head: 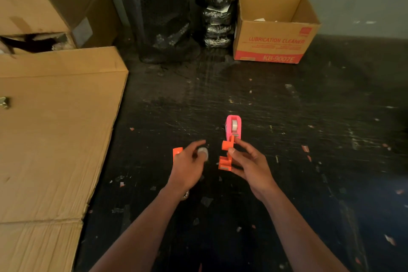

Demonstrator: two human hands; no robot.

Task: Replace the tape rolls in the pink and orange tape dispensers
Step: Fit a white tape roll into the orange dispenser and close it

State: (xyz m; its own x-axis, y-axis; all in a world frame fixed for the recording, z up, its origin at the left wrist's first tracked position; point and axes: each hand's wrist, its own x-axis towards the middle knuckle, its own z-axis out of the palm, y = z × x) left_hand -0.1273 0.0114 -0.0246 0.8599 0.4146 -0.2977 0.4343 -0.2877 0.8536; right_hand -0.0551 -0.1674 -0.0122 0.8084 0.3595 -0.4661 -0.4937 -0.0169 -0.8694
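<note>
The pink tape dispenser [233,127] stands upright on the dark floor with a tape roll inside it. Just in front of it my right hand [249,164] holds one half of the orange tape dispenser [227,154], its open side turned left. My left hand [187,164] pinches a small clear tape roll [203,153] between thumb and fingers, a short gap left of the orange half. Another orange piece [177,152] lies on the floor at the left edge of my left hand, partly hidden by it. A small round object [185,195] peeks out under my left wrist.
A large flattened cardboard box [55,128] covers the floor on the left, with stacked cartons behind it. At the back stand a black bubble-wrap roll [159,13], a stack of black-wrapped parcels [217,15] and an open "Lubrication Cleaner" carton [273,28]. Scraps of tape litter the floor.
</note>
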